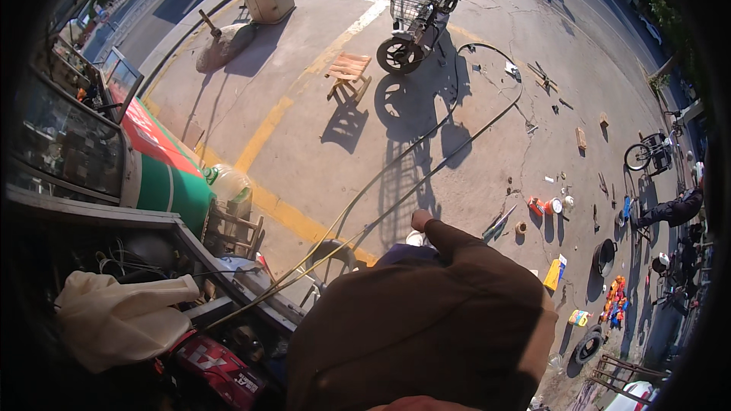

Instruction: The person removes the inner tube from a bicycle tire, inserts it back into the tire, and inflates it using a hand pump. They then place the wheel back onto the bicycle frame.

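Note:
My right arm in a brown sleeve [472, 247] bends inward across my front. At its end my right hand [420, 219] looks closed like a fist, and whatever it might hold is hidden. Just below that hand shows a small white thing [415, 238], too small to name, beside dark blue cloth [407, 253] over my lap. My left hand is out of sight behind my body. To the left, a long yellowish hose [354, 202] runs from a cart across the ground and loops near a parked electric bike [422, 19].
A wooden stool [349, 67] stands ahead. At left is a glass-sided cart [68, 141] with a beige cloth [126, 312] and a red box [217, 369]. Tools, a black bucket [605, 256] and a tyre [588, 346] lie to the right. A person [674, 209] is at far right.

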`<state>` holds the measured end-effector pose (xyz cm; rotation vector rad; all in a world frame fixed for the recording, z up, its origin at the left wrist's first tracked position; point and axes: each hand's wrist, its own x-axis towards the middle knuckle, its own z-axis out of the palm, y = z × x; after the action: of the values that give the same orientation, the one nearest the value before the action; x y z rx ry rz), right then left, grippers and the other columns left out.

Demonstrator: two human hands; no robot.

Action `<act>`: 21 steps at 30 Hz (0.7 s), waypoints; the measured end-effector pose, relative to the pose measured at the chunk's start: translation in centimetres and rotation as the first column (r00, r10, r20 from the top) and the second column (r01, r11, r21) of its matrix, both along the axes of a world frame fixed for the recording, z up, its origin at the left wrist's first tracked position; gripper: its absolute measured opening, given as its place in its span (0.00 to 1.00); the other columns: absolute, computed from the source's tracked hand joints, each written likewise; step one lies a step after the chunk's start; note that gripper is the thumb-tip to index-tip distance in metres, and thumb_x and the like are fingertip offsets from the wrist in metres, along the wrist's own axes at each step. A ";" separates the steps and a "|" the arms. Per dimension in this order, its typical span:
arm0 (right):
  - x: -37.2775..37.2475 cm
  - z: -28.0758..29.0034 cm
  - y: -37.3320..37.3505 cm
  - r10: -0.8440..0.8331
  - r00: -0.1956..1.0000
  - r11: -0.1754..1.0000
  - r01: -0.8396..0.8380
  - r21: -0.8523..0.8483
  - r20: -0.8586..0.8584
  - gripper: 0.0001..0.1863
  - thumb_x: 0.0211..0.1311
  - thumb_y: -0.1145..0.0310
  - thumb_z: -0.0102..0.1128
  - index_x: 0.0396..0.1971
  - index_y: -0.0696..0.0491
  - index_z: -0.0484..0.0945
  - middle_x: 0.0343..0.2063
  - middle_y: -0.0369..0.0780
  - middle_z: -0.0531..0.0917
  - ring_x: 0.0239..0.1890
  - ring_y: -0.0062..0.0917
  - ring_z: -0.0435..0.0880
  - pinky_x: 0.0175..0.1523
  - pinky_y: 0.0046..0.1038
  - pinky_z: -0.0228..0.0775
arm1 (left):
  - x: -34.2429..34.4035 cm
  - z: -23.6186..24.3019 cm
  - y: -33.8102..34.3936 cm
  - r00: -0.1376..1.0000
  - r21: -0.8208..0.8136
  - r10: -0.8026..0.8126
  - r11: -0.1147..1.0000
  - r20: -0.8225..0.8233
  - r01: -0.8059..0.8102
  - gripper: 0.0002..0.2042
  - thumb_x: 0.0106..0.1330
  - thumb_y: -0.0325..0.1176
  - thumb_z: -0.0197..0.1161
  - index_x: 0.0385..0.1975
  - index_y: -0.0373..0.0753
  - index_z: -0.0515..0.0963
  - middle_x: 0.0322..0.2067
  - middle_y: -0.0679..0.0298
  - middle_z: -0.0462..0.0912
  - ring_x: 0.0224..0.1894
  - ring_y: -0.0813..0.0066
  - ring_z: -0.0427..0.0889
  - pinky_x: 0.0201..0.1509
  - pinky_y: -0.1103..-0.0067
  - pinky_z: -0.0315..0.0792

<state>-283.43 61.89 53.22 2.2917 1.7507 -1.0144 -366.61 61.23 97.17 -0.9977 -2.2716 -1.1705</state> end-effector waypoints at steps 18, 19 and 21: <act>25.5 -2.4 -6.5 -0.758 0.565 0.652 0.666 -0.363 -0.324 0.11 0.59 0.73 0.49 0.35 0.62 0.78 0.26 0.44 0.82 0.23 0.29 0.85 0.24 0.32 0.77 | 43.2 -13.3 12.9 0.828 -0.168 -0.532 0.813 0.174 0.558 0.06 0.67 0.34 0.47 0.36 0.38 0.63 0.36 0.60 0.66 0.39 0.64 0.67 0.42 0.68 0.63; 27.9 -2.3 -7.5 -0.839 0.445 0.541 0.741 -0.397 -0.313 0.11 0.60 0.73 0.48 0.37 0.62 0.77 0.25 0.43 0.82 0.22 0.30 0.84 0.23 0.32 0.76 | 46.4 -16.2 13.7 0.770 -0.207 -0.566 0.749 0.294 0.630 0.06 0.67 0.34 0.47 0.35 0.38 0.63 0.36 0.60 0.66 0.38 0.64 0.68 0.41 0.68 0.63; 32.2 -2.7 -11.2 -0.907 0.131 0.289 0.886 -0.363 -0.401 0.10 0.59 0.74 0.49 0.37 0.60 0.77 0.23 0.46 0.82 0.22 0.29 0.84 0.26 0.31 0.78 | 53.7 -22.4 15.8 0.605 -0.256 -0.574 0.574 0.551 0.778 0.06 0.67 0.33 0.48 0.34 0.39 0.64 0.34 0.61 0.67 0.37 0.64 0.68 0.40 0.68 0.64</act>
<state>-251.20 50.74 50.55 3.2226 -0.0417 -1.9717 -312.86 77.04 74.78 -2.2084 -2.6480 -1.1865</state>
